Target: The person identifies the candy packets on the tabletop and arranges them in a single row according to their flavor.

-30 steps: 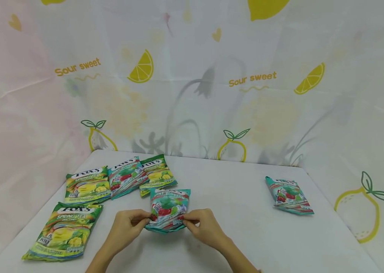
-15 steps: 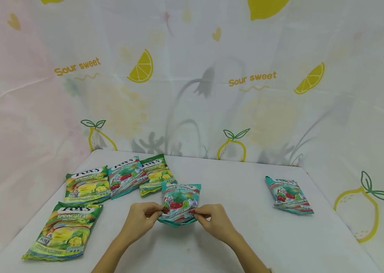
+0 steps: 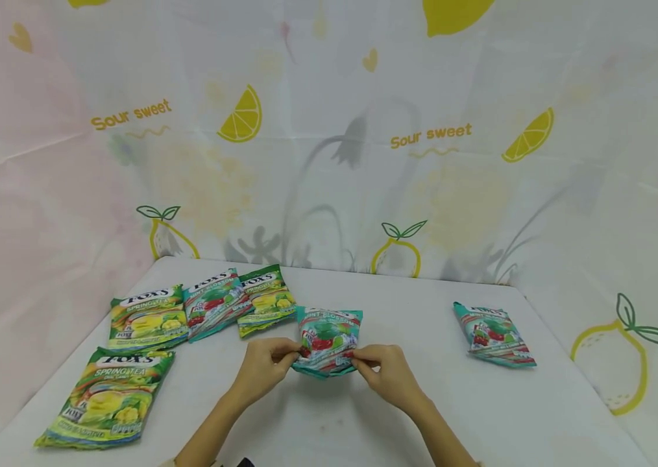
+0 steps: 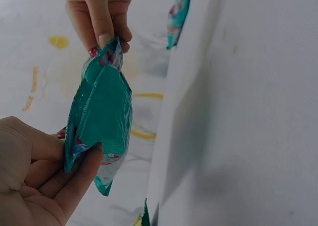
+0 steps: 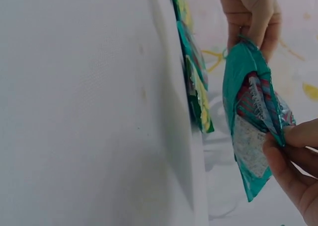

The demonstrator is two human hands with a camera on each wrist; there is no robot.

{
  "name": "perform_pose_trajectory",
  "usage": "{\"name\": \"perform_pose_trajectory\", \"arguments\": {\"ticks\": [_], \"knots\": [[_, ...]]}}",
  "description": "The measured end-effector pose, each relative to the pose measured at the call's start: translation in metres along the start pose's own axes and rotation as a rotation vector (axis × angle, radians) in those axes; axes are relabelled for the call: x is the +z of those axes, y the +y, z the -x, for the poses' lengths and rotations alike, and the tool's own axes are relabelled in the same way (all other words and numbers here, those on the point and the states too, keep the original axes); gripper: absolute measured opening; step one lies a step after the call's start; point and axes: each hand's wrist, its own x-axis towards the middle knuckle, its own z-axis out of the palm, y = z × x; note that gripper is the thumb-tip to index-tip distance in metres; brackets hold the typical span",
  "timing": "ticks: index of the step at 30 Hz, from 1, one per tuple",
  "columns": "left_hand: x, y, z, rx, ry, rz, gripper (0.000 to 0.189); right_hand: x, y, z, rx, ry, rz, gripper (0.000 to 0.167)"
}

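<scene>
A teal Mint Blossom candy bag [image 3: 328, 340] is held above the middle of the white table by both hands. My left hand [image 3: 265, 368] pinches its lower left edge between thumb and fingers. At the lower right edge, my right hand [image 3: 386, 374] pinches it the same way. In the left wrist view the teal underside of the candy bag [image 4: 107, 112] hangs apart from the tabletop. The right wrist view shows the candy bag [image 5: 251, 116] with both hands gripping its near edge.
Left on the table [image 3: 451, 415] lie a green Spring Tea bag [image 3: 107, 395], another Spring Tea bag [image 3: 148, 319], a Mint Blossom bag [image 3: 216, 303] and a third Spring Tea bag [image 3: 267, 299]. Another Mint Blossom bag [image 3: 494, 334] lies far right. A printed cloth [image 3: 317, 130] stands behind.
Both hands have carried the Mint Blossom bag rightward and slightly farther from the person, keeping their pinch on it. The other bags stay where they were.
</scene>
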Motion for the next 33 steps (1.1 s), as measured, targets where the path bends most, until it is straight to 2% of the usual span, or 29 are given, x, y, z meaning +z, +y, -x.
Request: {"name": "perform_pose_trajectory", "arguments": {"ticks": [12, 22, 33], "knots": [[0.017, 0.003, -0.019, 0.114, 0.007, 0.025, 0.010, -0.018, 0.011, 0.003, -0.006, 0.061, 0.071, 0.013], [0.033, 0.007, -0.031, 0.092, -0.001, 0.069, 0.011, -0.031, 0.017, 0.006, 0.045, 0.088, 0.101, 0.013], [0.045, 0.009, -0.042, 0.137, -0.017, 0.074, 0.011, -0.040, 0.021, 0.010, 0.051, 0.126, 0.128, 0.013]]}}
